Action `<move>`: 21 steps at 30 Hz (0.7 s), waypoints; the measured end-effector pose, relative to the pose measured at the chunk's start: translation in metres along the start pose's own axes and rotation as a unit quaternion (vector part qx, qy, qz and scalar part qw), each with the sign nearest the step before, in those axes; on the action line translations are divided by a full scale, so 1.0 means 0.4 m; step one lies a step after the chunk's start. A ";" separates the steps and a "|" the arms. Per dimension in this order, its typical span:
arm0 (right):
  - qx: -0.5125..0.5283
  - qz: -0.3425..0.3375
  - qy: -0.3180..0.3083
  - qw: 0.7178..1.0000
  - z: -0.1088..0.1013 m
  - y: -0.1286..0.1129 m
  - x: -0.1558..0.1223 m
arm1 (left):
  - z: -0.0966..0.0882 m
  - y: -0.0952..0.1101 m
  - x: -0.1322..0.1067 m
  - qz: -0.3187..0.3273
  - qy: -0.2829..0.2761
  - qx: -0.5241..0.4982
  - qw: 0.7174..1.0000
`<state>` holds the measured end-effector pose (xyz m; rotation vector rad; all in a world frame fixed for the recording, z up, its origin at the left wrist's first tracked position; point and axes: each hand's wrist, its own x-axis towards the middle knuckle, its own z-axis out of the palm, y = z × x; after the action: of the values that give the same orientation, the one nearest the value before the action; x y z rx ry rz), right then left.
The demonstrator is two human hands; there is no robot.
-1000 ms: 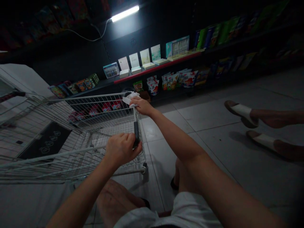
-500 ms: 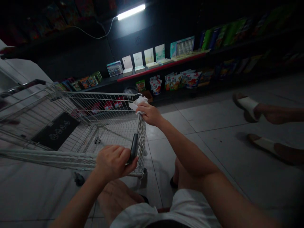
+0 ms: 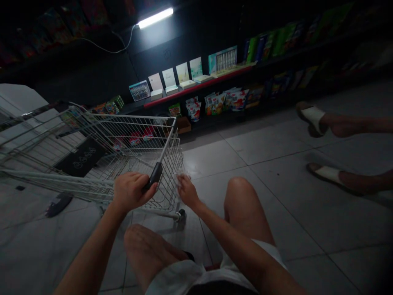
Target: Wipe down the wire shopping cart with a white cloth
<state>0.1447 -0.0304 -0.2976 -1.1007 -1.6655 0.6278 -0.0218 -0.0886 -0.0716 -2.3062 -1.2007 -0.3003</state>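
One cart handle, slanting away rightward, is clasped at its near grip by the left hand; beside the mesh, blurred white tissue is pinched by the right hand

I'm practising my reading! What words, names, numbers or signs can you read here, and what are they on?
No text can be read for sure.
Black panel on the shopping cart: a row of pale round signs, too blurred to read.
Pale upright covers on the shelf: printing too small.
Turquoise box beside them: too small.
White-and-red bags below: marks too blurred.
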 end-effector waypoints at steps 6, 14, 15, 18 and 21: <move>0.043 -0.035 0.108 0.993 -0.020 -0.121 0.204 | -0.004 -0.034 -0.001 -0.043 -0.072 -0.060 0.995; 0.009 -0.112 -0.009 0.994 0.077 -0.147 0.013 | -0.040 -0.035 0.053 -0.170 -0.253 -0.036 0.952; 0.023 -0.127 -0.013 0.991 0.078 -0.134 0.011 | -0.044 -0.031 0.060 -0.189 -0.276 -0.014 0.942; 0.066 -0.110 0.071 0.989 0.039 -0.079 0.112 | -0.049 -0.020 0.068 -0.229 -0.312 0.043 0.921; 0.090 0.019 0.245 0.965 -0.036 -0.025 0.319 | -0.041 -0.017 0.060 -0.246 -0.303 0.076 0.918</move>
<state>0.1436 0.0771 -0.2265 -1.0552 -1.1411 0.4705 -0.0129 -0.0776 -0.0454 -1.9792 -2.0290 0.3636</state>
